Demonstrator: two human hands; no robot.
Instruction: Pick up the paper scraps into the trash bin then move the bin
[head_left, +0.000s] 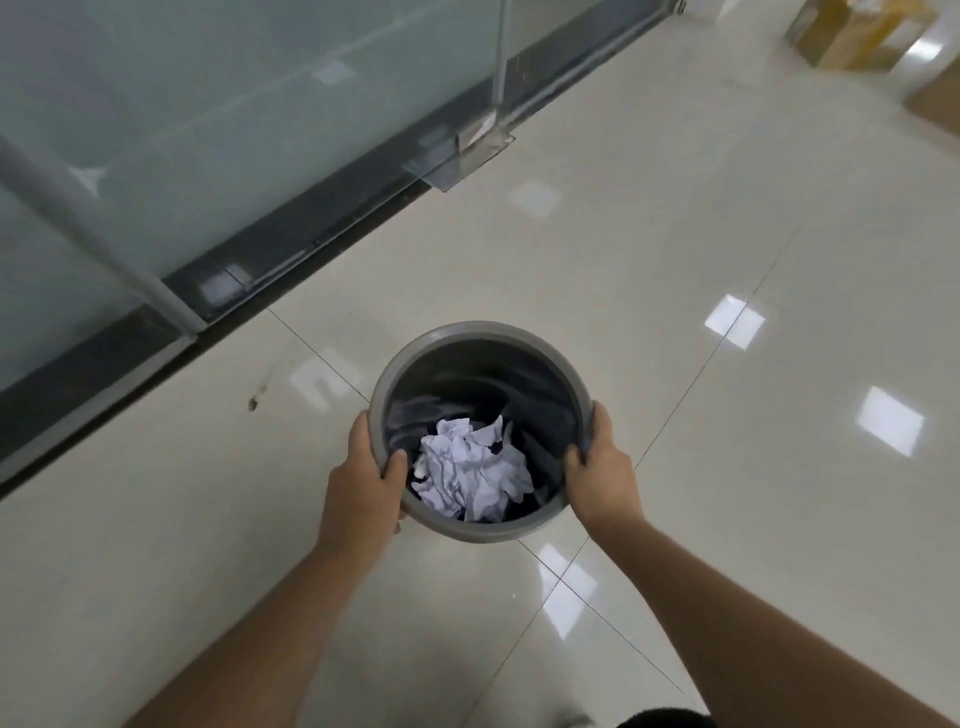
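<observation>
Below the rim (480, 332), paper scraps (474, 470) hide the bin's base — hands (363, 475) gripping.

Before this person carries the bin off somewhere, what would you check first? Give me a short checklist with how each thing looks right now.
1. Left hand on the trash bin rim, thumb hooked inside: ok.
2. Right hand gripping the opposite side of the rim: ok.
3. Paper scraps inside the bin, well below the rim: ok.
4. No loose scraps visible on the floor: ok for the part in view; a small dark mark near the glass partition does not look like paper.
5. Path ahead and to the right open: ok; boxes sit far off.
6. Bin lifted or resting on the floor: cannot tell.
</observation>
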